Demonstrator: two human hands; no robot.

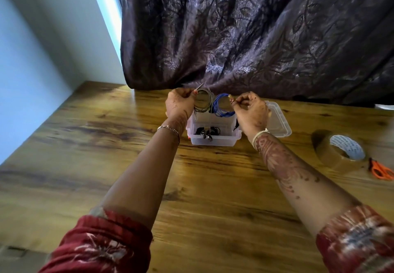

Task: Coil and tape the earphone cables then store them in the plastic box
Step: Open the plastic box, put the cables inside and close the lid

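Observation:
My left hand [180,103] pinches a coiled grey earphone cable [205,100] by its top, holding it above the clear plastic box [213,139]. My right hand [251,110] pinches a coiled blue earphone cable [222,106] beside it, also over the box. Both coils hang upright, close together but apart. Inside the box lies a black earphone bundle [207,132]. A jack plug dangles from each coil toward the box.
The box's clear lid [279,121] lies just right of the box. A roll of brown tape [339,151] and orange-handled scissors [381,169] sit on the wooden table [213,187] at far right. A dark curtain [255,34] hangs behind the box.

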